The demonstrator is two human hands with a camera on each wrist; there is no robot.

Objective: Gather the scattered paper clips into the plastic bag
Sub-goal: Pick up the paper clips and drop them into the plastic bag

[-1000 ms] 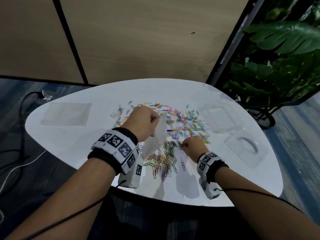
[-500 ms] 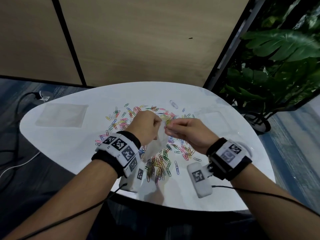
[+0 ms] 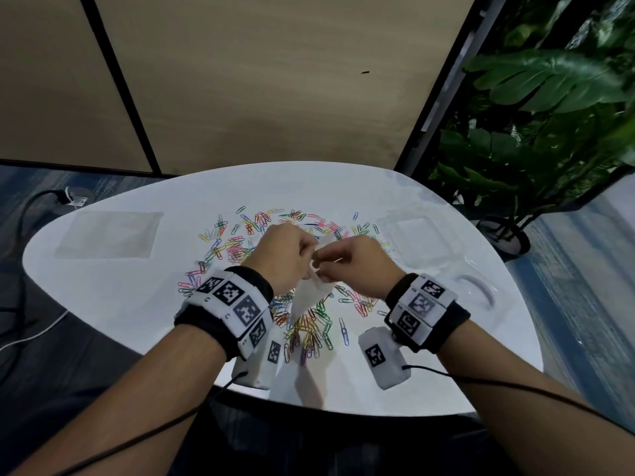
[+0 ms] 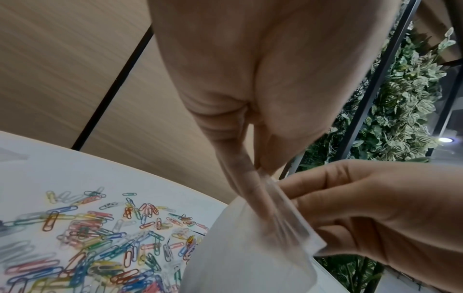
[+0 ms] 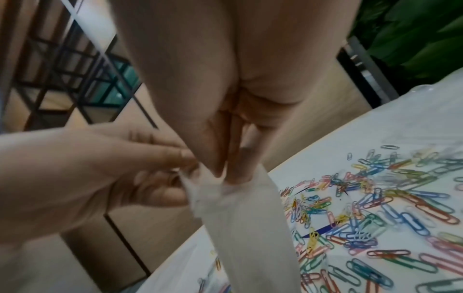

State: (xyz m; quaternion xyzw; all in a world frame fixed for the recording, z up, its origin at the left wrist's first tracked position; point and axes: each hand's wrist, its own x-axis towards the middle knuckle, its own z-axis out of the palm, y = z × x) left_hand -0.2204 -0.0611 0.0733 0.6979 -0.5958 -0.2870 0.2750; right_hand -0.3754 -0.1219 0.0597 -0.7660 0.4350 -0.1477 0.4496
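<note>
Many coloured paper clips (image 3: 309,333) lie scattered and heaped on the white table (image 3: 113,304). A clear plastic bag (image 3: 311,297) hangs above the heap. My left hand (image 3: 307,257) pinches one side of its top edge, and my right hand (image 3: 323,271) pinches the other side. The left wrist view shows my left hand (image 4: 254,171) with thumb and finger on the bag (image 4: 250,247), above the clips (image 4: 100,247). In the right wrist view my right hand (image 5: 229,175) holds the bag (image 5: 250,228) near the clips (image 5: 375,218). What the bag contains is hard to see.
A second flat clear bag (image 3: 110,233) lies at the table's left. A clear plastic box (image 3: 415,238) and a clear lid with a handle (image 3: 477,290) sit at the right. A leafy plant (image 3: 536,132) stands beyond the right edge. Cables (image 3: 31,207) run on the floor at left.
My right hand has risen from the clips on the table to the bag's top and now pinches it. My left hand kept holding the bag throughout.
</note>
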